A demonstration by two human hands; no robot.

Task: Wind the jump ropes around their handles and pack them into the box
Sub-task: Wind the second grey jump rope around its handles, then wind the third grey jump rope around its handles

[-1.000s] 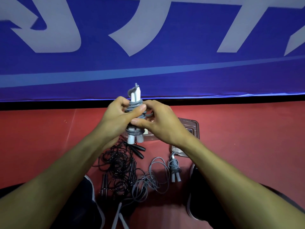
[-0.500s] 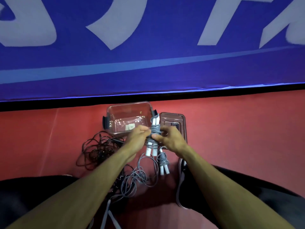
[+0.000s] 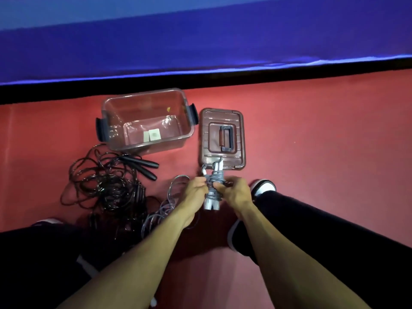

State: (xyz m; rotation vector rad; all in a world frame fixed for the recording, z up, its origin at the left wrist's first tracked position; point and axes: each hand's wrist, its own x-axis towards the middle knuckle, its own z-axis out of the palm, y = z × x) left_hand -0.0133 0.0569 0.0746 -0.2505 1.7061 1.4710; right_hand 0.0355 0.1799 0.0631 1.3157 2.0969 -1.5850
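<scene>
Both my hands hold one grey jump rope [image 3: 214, 178] with white handles, its cord wound round the pair of handles. My left hand [image 3: 196, 190] grips it from the left and my right hand [image 3: 235, 192] pinches the wound cord from the right, just in front of the box lid [image 3: 238, 139]. The clear plastic box [image 3: 111, 112] stands open on the red floor at the back left, holding only paper labels. A tangle of black jump ropes [image 3: 104, 181] lies left of my hands, and loose grey rope [image 3: 160, 210] lies under my left forearm.
A blue banner wall [image 3: 200, 41] closes off the far side behind the box. My legs in black trousers and my shoes [image 3: 264, 186] flank the ropes on the red floor [image 3: 323, 141].
The view has tilted down and my hands have lowered the wound grey rope toward the floor near the lid. The second wound grey rope seen earlier is now hidden behind my hands.
</scene>
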